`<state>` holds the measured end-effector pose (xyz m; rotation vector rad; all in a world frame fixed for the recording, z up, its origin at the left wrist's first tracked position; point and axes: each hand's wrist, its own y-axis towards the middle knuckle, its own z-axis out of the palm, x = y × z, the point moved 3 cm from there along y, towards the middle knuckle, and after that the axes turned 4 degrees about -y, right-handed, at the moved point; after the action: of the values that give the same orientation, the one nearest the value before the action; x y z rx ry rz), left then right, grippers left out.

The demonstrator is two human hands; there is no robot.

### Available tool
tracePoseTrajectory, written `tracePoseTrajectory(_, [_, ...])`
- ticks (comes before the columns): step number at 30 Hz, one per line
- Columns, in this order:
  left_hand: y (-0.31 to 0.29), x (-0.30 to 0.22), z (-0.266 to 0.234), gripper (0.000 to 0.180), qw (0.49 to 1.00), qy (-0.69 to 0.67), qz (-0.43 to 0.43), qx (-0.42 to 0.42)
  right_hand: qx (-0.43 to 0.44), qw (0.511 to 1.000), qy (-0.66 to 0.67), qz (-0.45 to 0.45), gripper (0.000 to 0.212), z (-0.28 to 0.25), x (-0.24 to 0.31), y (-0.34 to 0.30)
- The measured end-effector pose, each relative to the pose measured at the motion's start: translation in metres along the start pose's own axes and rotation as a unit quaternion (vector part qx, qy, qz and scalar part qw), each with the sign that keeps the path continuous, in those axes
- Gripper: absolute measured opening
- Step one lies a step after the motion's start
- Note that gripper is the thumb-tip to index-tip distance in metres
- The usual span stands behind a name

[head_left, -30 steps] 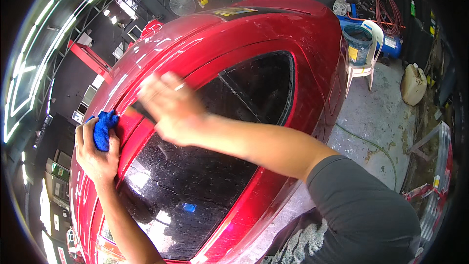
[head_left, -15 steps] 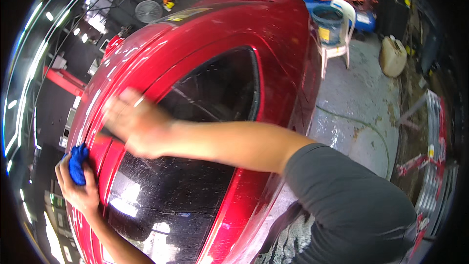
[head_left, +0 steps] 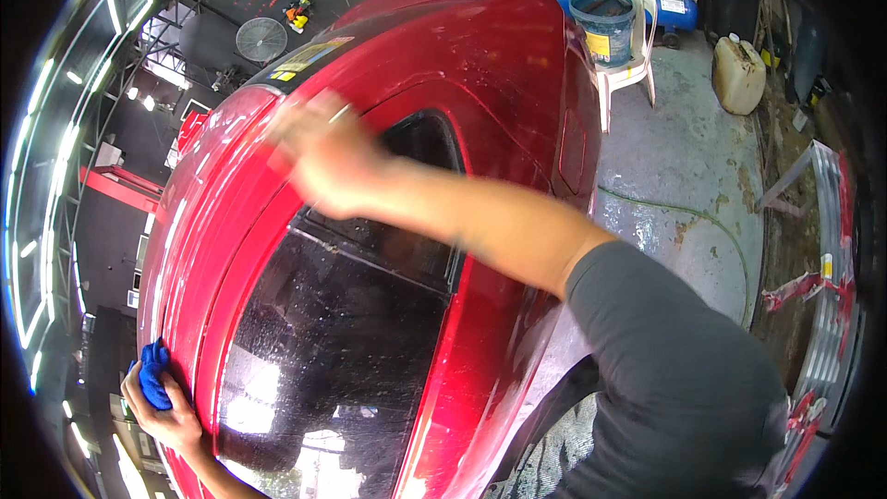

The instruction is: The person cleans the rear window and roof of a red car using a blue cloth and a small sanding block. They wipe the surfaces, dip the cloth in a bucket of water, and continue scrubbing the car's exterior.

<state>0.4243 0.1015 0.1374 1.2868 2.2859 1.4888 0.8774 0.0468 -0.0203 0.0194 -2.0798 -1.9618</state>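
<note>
Red paint fills most of the view — a glossy car seen from above its side, its roofline curving from near left to far right, with two dark side windows reflecting ceiling lights. The right hand lies flat on the red roof edge just above the farther window, fingers spread and blurred; its grip is apart, palm down on the paint, holding nothing that can be made out. The right forearm runs back from it across the window frame to a grey sleeve at the near right.

The left hand is at the near left, low in the picture, pressed against the roof's edge. Its grip is clamped on a blue cloth, which bunches out above the fingers and touches the red panel — well apart from the right hand.

On the far side of the car, a blue bucket stands on a white plastic chair, just beside the car's tail. Behind them lies a blue compressor tank with red hose coiled above it. A pale jerrycan sits on the wet concrete floor to the right, and a thin green hose snakes over that floor. At the far left a round fan stands against a dark wall.
</note>
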Motion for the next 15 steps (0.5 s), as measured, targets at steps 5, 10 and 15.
tracePoseTrajectory(5, [-0.002,0.004,-0.004,0.041,1.0,0.009,0.027,-0.005,0.02,0.998,0.037,-0.046,0.042,-0.003,-0.018,-0.008])
tracePoseTrajectory(10, [0.011,-0.009,0.005,0.04,1.0,0.005,-0.018,0.005,0.043,0.946,-0.1,0.305,0.043,-0.101,-0.236,-0.027])
tracePoseTrajectory(15, [0.004,-0.003,0.0,0.038,1.0,0.003,-0.015,0.014,0.028,0.996,-0.051,0.068,0.033,-0.02,-0.077,-0.013])
